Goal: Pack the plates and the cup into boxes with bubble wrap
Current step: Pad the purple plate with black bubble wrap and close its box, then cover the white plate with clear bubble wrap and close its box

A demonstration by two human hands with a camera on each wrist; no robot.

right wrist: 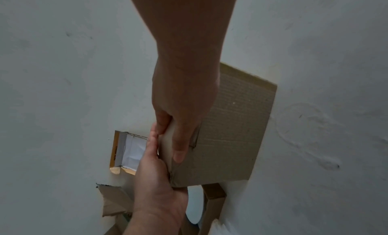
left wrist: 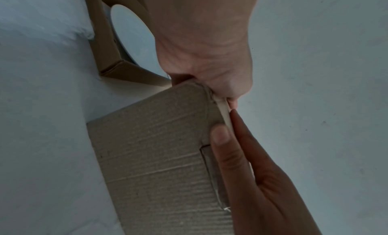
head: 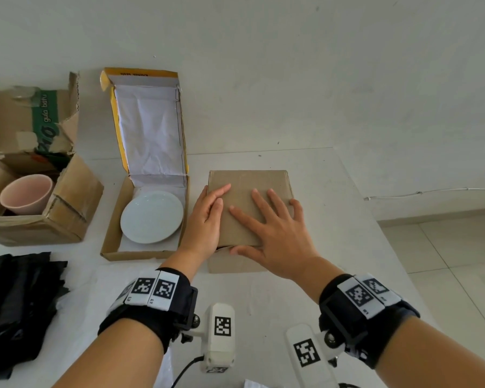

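Note:
A closed brown cardboard box (head: 249,180) sits mid-table. My left hand (head: 206,217) lies along its left edge, fingers straight on the lid. My right hand (head: 266,228) is spread flat on the lid with its thumb at the front edge, as the left wrist view shows on the box front (left wrist: 157,155). A white plate (head: 151,217) lies in an open flat box (head: 109,233) left of it, whose yellow-edged lid (head: 149,121) stands up. A pink cup (head: 25,194) sits in a torn carton (head: 67,208) at far left. What the closed box holds is hidden.
Black plastic bags (head: 17,303) are heaped at the near left. The white table (head: 333,219) ends at the right, with tiled floor (head: 445,261) beyond. A white wall (head: 291,65) stands behind the boxes.

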